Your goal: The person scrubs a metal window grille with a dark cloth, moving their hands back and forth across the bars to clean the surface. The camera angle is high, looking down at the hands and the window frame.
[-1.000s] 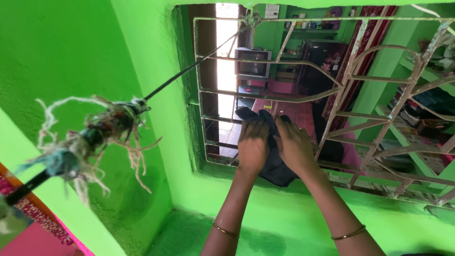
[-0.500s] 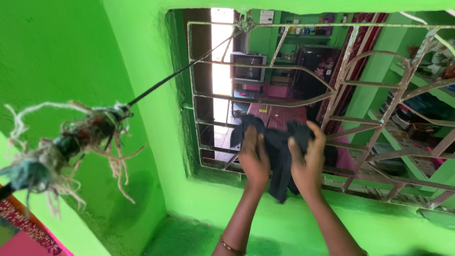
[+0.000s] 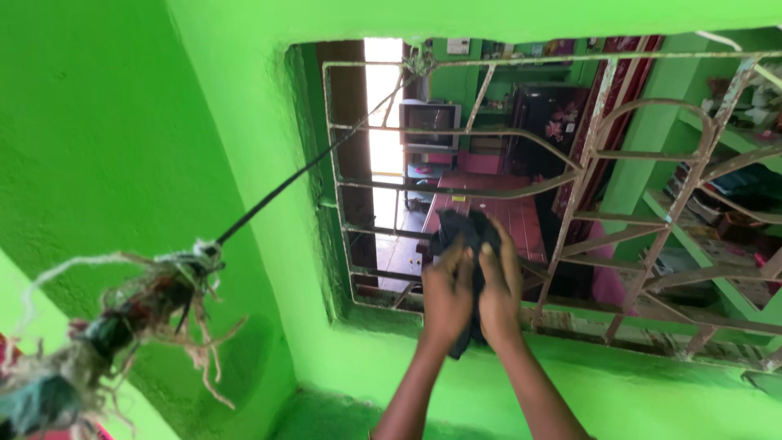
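Nearest the camera, a frayed knot of rope [image 3: 122, 318] hangs well to the left of both hands, with a dark cord [image 3: 301, 171] running from it up to the top corner of the window grille [image 3: 570, 183]. Further out, the person's two forearms rise side by side to the grille. The left hand [image 3: 446, 295] and the right hand [image 3: 498, 292] sit close together, almost touching, both pressed on a dark cloth [image 3: 466, 232] bunched against the bars. The fingers of each hand are curled and clenched into the fabric, so both are grasping it. Most of the cloth lies just above and beyond the fingertips, and a tail of it hangs below, between the wrists; its long axis runs roughly up and down, along the arms. Neither hand is clearly nearer to it. Beyond the bars, a room shows with a red table [image 3: 497, 216], a small television [image 3: 430, 121] and a dark cabinet [image 3: 550, 118].
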